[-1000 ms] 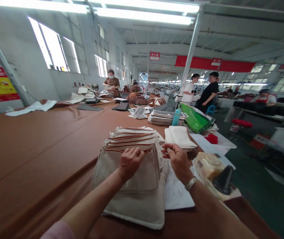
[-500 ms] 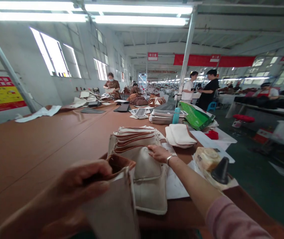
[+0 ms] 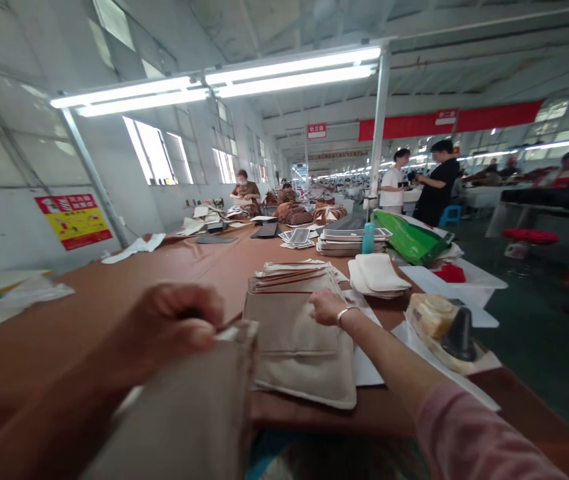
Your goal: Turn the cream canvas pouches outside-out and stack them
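My left hand (image 3: 179,317), blurred, is closed on the top edge of a beige leather bag piece (image 3: 179,407), which hangs in front of me at the table's near edge. A row of overlapping beige leather bag pieces (image 3: 297,323) with brown edges lies on the table. Against the upper right of the front one, my right hand (image 3: 327,308) rests with its fingers curled together. Whether those fingertips grip anything does not show.
Right of the row lie beige panels (image 3: 379,275) and a tray with a yellowish block (image 3: 434,317) and a dark cone (image 3: 458,337). Behind stand a turquoise bottle (image 3: 368,238), stacked panels (image 3: 342,245) and a green bag (image 3: 409,237). Several people are farther back.
My left hand has drawn its bag piece left and lower, away from the row. The front piece's bulging pocket now lies flatter under my right hand. The view has tilted up and turned left.
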Tool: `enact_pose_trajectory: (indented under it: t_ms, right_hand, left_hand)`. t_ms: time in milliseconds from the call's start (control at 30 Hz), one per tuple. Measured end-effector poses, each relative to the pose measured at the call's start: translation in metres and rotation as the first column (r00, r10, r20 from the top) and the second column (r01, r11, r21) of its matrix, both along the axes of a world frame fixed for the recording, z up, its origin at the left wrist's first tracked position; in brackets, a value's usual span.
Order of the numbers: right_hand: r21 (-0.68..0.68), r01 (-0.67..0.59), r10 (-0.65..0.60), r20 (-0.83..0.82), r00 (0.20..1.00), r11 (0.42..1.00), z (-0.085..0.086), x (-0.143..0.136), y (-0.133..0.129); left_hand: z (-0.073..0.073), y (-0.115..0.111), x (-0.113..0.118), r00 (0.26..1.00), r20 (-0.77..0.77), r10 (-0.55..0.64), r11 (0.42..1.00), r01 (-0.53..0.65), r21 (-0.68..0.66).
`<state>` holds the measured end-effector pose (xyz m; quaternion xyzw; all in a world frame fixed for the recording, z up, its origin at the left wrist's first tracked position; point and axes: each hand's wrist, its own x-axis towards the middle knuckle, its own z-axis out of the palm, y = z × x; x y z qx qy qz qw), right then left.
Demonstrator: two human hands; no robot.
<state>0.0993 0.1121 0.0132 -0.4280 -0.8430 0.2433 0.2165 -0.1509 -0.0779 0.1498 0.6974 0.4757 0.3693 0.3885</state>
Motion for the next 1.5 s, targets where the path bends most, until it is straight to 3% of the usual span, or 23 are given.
enact_pose_trajectory:
  t_ms: [100,200,267,400,467,533,600,700,833,1000,1167,1333,1500]
  right_hand:
    - [-0.027,-0.116,0.107,-0.217,0.970,0.993,0.011,0.006,-0.055]
    - [-0.122,-0.248,0.180,-0.400,0.898,0.961,0.000,0.026,-0.118]
    - [-0.191,-0.276,0.150,-0.496,0.855,0.942,-0.009,0.044,-0.150]
    - [-0.226,-0.401,0.073,-0.791,0.607,0.888,-0.019,0.073,-0.171]
    - [-0.255,-0.435,0.029,-0.835,0.549,0.864,-0.025,0.081,-0.169]
    - [-0.333,-0.399,-0.029,-0.797,0.603,0.854,-0.033,0.085,-0.167]
    - [-0.346,-0.271,-0.064,-0.712,0.699,0.898,-0.042,0.086,-0.165]
    - [-0.184,-0.061,-0.058,-0.578,0.814,0.981,-0.047,0.088,-0.162]
    - [-0.041,-0.019,-0.004,-0.483,0.876,0.999,-0.039,0.090,-0.155]
    - [-0.114,-0.044,-0.010,-0.438,0.899,0.993,-0.028,0.089,-0.151]
    - [-0.306,-0.001,-0.142,-0.446,0.884,0.952,-0.031,0.087,-0.149]
    - [-0.198,0.010,-0.094,-0.420,0.903,0.980,-0.033,0.086,-0.150]
    - [-0.362,-0.026,-0.156,-0.465,0.871,0.932,-0.041,0.086,-0.147]
  left_hand:
    - [-0.029,0.016,0.038,0.970,0.002,-0.243,0.961,0.241,-0.137]
    - [-0.062,0.028,0.068,0.928,0.063,-0.368,0.913,0.373,-0.162]
    - [-0.081,0.035,0.082,0.890,0.153,-0.429,0.868,0.453,-0.204]
    - [-0.102,0.047,0.104,0.821,0.229,-0.524,0.776,0.570,-0.269]
    - [-0.105,0.052,0.112,0.825,0.166,-0.541,0.774,0.565,-0.285]
    - [-0.105,0.057,0.117,0.842,0.076,-0.533,0.796,0.530,-0.290]
    - [-0.106,0.061,0.119,0.853,0.012,-0.522,0.816,0.503,-0.286]
    - [-0.113,0.066,0.120,0.869,0.052,-0.492,0.808,0.478,-0.345]
    - [-0.129,0.072,0.124,0.901,0.127,-0.416,0.827,0.433,-0.360]
    - [-0.138,0.076,0.125,0.862,0.290,-0.417,0.758,0.505,-0.413]
    - [-0.143,0.076,0.125,0.825,0.453,-0.338,0.688,0.545,-0.479]
    - [-0.152,0.072,0.128,0.824,0.504,-0.257,0.684,0.524,-0.507]
    - [-0.162,0.072,0.129,0.822,0.548,-0.159,0.632,0.511,-0.583]
